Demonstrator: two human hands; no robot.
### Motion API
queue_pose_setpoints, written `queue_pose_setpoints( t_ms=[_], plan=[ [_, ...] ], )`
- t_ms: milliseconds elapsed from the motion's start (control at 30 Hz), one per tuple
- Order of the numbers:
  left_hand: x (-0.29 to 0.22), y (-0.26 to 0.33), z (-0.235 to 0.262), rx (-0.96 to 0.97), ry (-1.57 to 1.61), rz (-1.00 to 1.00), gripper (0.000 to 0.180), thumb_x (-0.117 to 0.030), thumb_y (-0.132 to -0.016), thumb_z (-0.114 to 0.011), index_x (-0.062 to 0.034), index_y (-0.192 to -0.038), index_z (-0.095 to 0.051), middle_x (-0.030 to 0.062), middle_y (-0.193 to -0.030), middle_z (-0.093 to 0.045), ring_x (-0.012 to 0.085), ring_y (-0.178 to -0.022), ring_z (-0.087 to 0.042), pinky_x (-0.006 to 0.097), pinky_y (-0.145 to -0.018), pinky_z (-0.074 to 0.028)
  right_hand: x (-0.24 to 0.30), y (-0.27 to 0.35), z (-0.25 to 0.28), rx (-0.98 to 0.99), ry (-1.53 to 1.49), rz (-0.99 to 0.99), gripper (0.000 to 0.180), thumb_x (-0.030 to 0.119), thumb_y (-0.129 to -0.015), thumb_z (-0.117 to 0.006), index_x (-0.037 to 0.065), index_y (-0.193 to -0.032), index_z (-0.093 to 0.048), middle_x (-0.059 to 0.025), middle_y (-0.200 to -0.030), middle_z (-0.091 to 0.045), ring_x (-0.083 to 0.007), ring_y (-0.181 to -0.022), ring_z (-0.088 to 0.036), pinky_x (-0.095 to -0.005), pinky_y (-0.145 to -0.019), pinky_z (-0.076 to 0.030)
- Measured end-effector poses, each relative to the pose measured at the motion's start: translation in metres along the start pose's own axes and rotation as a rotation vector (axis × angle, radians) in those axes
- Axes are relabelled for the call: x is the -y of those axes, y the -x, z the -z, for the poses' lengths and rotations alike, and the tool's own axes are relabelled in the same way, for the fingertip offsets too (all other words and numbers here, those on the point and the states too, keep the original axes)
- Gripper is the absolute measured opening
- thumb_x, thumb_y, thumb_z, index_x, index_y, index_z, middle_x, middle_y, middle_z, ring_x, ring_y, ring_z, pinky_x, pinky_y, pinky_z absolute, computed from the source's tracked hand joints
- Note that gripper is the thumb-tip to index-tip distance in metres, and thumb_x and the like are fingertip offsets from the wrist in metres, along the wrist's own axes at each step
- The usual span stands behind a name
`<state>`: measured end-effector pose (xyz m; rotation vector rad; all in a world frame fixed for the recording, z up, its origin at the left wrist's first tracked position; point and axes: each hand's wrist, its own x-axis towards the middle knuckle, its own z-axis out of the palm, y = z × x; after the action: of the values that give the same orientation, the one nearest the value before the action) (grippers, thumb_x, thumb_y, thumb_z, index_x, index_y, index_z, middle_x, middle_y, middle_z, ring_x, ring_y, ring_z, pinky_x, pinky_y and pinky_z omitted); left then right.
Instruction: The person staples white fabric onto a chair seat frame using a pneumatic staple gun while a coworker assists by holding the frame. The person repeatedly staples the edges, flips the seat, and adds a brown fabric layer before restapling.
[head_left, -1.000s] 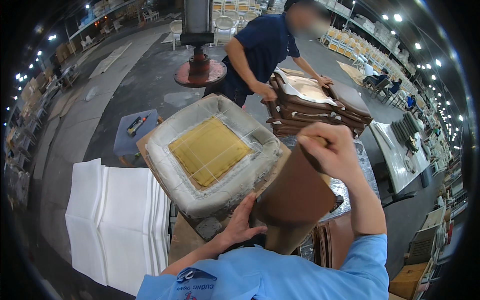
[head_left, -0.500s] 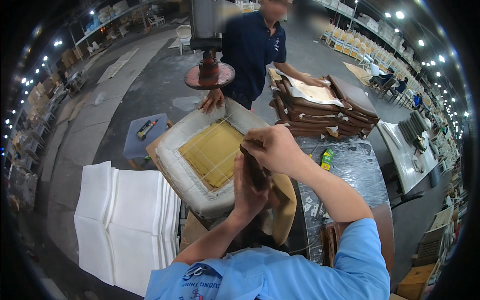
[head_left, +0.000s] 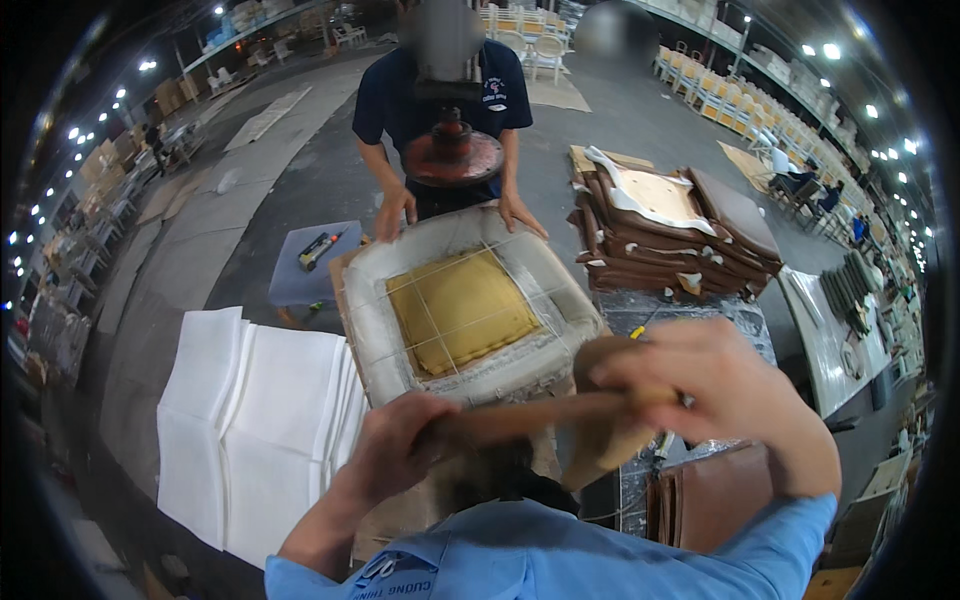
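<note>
My left hand [head_left: 398, 445] and my right hand [head_left: 715, 370] are closed on a brown leather-like cover [head_left: 540, 418], stretched edge-on between them. The cover is smeared by motion, and its tan underside [head_left: 605, 455] hangs below my right hand. Just beyond it lies a square mould [head_left: 375, 345] with a thick whitish padded rim. Crossed strings run over the mould's opening, where a yellow cushion-like pad [head_left: 465, 315] sits. A co-worker's two hands rest on the mould's far rim.
A reddish press disc [head_left: 453, 160] hangs over the mould's far side. White foam sheets [head_left: 275, 410] are stacked at left, beside a blue-grey stool [head_left: 315, 262] with a tool on it. Brown covers [head_left: 680, 230] pile up on the right-hand table, and more brown pieces [head_left: 715, 500] lie nearer.
My hands have moved apart and nearer to me, stretching the cover between them. The co-worker has shifted left behind the press and now has both hands on the mould, which has turned slightly.
</note>
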<state>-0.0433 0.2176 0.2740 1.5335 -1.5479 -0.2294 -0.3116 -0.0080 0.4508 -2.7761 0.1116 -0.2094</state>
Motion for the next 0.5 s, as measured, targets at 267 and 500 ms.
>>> queue_pose_setpoints(
  t_ms=[267,500],
  plan=[
    [-0.046,0.028,0.104,0.185,-0.26,-0.006,0.045,0.011,-0.069,-0.072,-0.0059,-0.11,-0.076,0.011,-0.102,-0.079,0.0348,-0.091,-0.078,0.042,-0.079,-0.064,-0.05,0.073,-0.033,-0.13,0.048,-0.223,0.031,-0.004,-0.076,-0.075,0.004,-0.106,-0.076,-0.0152,-0.097,-0.073,-0.0414,-0.093,-0.073,-0.0474,-0.081,-0.059],
    [0.013,0.031,0.114,-0.014,-0.445,0.24,0.042,0.017,-0.075,-0.059,-0.0042,-0.109,-0.073,0.0151,-0.101,-0.077,0.0349,-0.091,-0.076,0.04,-0.084,-0.06,-0.086,0.048,-0.045,-0.321,0.113,-0.285,0.018,-0.002,-0.089,-0.072,0.003,-0.106,-0.075,-0.0175,-0.093,-0.07,-0.0419,-0.087,-0.071,-0.0475,-0.078,-0.058]
  ],
)
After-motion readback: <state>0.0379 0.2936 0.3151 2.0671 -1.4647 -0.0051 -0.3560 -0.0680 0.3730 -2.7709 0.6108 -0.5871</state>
